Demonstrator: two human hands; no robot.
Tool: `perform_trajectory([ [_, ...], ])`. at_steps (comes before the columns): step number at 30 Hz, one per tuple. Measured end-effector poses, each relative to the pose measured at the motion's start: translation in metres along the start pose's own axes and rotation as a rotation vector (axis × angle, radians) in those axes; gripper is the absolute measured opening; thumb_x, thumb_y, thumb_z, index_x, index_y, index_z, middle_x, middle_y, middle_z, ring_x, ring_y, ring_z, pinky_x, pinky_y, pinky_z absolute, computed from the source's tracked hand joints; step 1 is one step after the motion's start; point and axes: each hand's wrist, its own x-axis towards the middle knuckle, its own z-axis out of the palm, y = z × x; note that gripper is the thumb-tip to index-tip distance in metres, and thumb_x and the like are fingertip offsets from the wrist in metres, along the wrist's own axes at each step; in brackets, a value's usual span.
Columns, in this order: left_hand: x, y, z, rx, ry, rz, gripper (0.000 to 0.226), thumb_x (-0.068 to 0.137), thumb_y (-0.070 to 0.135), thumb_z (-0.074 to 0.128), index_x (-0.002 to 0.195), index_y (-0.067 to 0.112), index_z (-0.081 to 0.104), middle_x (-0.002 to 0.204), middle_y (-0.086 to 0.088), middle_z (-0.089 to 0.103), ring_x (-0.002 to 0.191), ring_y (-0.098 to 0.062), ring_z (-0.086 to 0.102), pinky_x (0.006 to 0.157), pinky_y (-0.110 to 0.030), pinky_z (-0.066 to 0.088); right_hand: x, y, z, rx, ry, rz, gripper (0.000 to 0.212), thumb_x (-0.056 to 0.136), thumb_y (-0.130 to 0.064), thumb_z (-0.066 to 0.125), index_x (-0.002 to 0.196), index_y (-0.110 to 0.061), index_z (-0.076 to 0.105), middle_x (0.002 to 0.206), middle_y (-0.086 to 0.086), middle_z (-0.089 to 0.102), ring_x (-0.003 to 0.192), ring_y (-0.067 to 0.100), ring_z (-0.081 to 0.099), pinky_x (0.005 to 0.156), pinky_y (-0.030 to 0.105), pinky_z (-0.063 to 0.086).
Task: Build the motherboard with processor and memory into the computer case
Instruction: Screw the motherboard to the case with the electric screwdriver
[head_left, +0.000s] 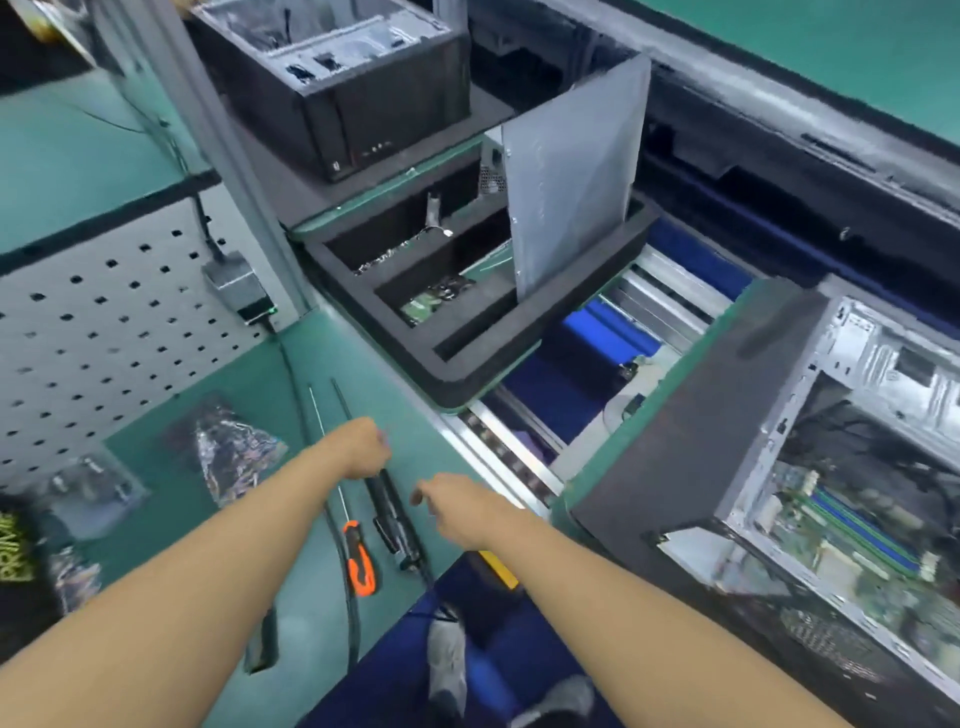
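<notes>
1. Far left of the left hand: a perforated panel (104, 322). Below it, shiny bags (234, 457) lie on the green bench (363, 374).
2. Left hand (363, 447): back up, fingers curled under. It sits right over the upper end of a black power screwdriver (397, 525). Cannot tell whether it grips the tool.
3. Orange-handled screwdriver (358, 564): flat on the bench, nearer the person than the left hand, just left of the black tool.
4. Right hand (452, 506): fingers loosely curled, holding nothing, just right of the black tool and apart from it.
5. Beyond both hands: a black foam tray (457, 374) with a grey panel (571, 171) standing upright in it. Further beyond, a black tower (337, 88).
6. Right of the right hand, well apart: the open computer case (883, 353). The motherboard (841, 566) lies inside it, with blue and green memory sticks (862, 530) seated on it.
</notes>
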Motion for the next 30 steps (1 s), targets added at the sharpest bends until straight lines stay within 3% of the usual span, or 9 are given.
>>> perform_trajectory([
  [4,0.006,-0.037,0.027,-0.226,-0.001,-0.185,0.026,0.095,0.013,0.051,0.111,-0.003,0.064,0.109,-0.019,0.067,0.088,-0.028,0.062,0.074,-0.029,0.051,0.032,-0.012,0.032,0.169,-0.004,0.133,0.048,0.097,-0.016,0.057,0.142,-0.01,0.04,0.129,0.02,0.058,0.119,0.039,0.058,0.097,0.047,0.048],
  [6,0.003,-0.044,0.037,-0.349,-0.047,-0.21,0.014,0.094,0.009,0.051,0.091,0.001,0.062,0.091,-0.016,0.063,0.074,-0.026,0.057,0.061,-0.024,0.05,0.043,-0.017,0.043,0.287,-0.021,0.215,0.058,0.096,-0.033,0.065,0.14,-0.008,0.038,0.133,0.018,0.056,0.122,0.037,0.056,0.101,0.044,0.046],
  [9,0.004,-0.048,0.054,-0.526,-0.09,-0.251,0.024,0.09,0.001,0.046,0.067,0.008,0.046,0.066,-0.011,0.043,0.056,-0.022,0.042,0.048,-0.021,0.032,0.057,-0.025,0.058,0.28,-0.003,0.294,0.065,0.089,-0.044,0.071,0.132,-0.006,0.041,0.132,0.017,0.055,0.121,0.035,0.056,0.096,0.039,0.046],
  [15,0.01,-0.051,0.07,-0.857,-0.127,-0.337,0.01,0.092,0.002,0.048,0.089,0.006,0.057,0.087,-0.015,0.053,0.08,-0.024,0.05,0.064,-0.029,0.04,0.072,-0.03,0.07,0.321,0.054,0.408,0.068,0.086,-0.035,0.074,0.136,-0.005,0.038,0.139,0.019,0.046,0.129,0.035,0.048,0.104,0.039,0.043],
  [18,0.013,-0.049,0.071,-0.963,-0.14,-0.364,0.007,0.095,0.01,0.055,0.087,0.011,0.055,0.083,-0.006,0.058,0.076,-0.016,0.056,0.079,-0.032,0.048,0.069,-0.024,0.063,0.448,0.049,0.416,0.066,0.083,-0.032,0.072,0.135,-0.004,0.04,0.136,0.016,0.045,0.121,0.033,0.053,0.092,0.036,0.049],
  [21,0.018,-0.047,0.071,-1.087,-0.154,-0.341,0.014,0.094,0.023,0.063,0.095,0.013,0.053,0.089,-0.003,0.06,0.086,-0.016,0.058,0.085,-0.033,0.048,0.057,-0.015,0.057,0.662,0.063,0.362,0.057,0.085,-0.025,0.07,0.129,-0.007,0.039,0.121,0.014,0.05,0.104,0.029,0.059,0.079,0.036,0.052],
  [23,0.019,-0.043,0.069,-1.21,-0.164,-0.315,0.026,0.092,0.029,0.067,0.102,0.008,0.055,0.095,-0.006,0.065,0.09,-0.018,0.063,0.081,-0.031,0.05,0.043,-0.01,0.05,0.786,0.065,0.312,0.045,0.087,-0.023,0.067,0.121,-0.012,0.039,0.101,0.007,0.053,0.079,0.019,0.057,0.059,0.026,0.051],
  [25,0.018,-0.037,0.064,-1.346,-0.151,-0.286,0.035,0.088,0.03,0.071,0.106,0.005,0.054,0.1,-0.012,0.069,0.09,-0.022,0.069,0.071,-0.03,0.054,0.027,-0.006,0.04,0.828,0.081,0.276,0.042,0.087,-0.025,0.065,0.118,-0.017,0.039,0.096,0.003,0.053,0.069,0.014,0.054,0.046,0.016,0.045],
  [30,0.012,-0.008,0.047,-1.514,-0.165,-0.174,0.053,0.075,0.036,0.08,0.114,0.009,0.055,0.106,-0.015,0.069,0.096,-0.028,0.07,0.07,-0.04,0.059,-0.017,0.007,0.006,0.777,0.168,0.179,0.044,0.082,-0.035,0.068,0.118,-0.026,0.042,0.11,0.0,0.058,0.074,0.011,0.056,0.05,0.012,0.044],
])
